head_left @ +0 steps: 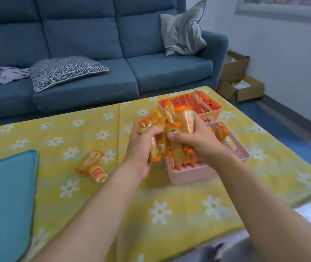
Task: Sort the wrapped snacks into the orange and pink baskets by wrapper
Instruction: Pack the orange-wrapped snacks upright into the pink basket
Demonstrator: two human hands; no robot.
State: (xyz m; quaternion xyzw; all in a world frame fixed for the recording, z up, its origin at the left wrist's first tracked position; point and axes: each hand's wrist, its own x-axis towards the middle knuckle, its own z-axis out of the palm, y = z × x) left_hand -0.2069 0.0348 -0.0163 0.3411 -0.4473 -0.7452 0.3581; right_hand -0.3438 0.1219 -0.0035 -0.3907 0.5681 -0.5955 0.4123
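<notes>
We see a blue sofa (86,44) behind a yellow flowered cloth (169,214), with a teal tray (5,195) at its near left edge. The pink basket (192,174) sits right of centre, with orange-wrapped snacks standing inside it. The orange basket (210,115) just behind it is packed with red-wrapped ones. Over the pink basket's left side, the left hand (141,148) and right hand (198,140) both curl their fingers tightly round one bundle (169,125) of orange-wrapped snacks. Two loose packs (93,165) lie on the cloth, left of the hands.
</notes>
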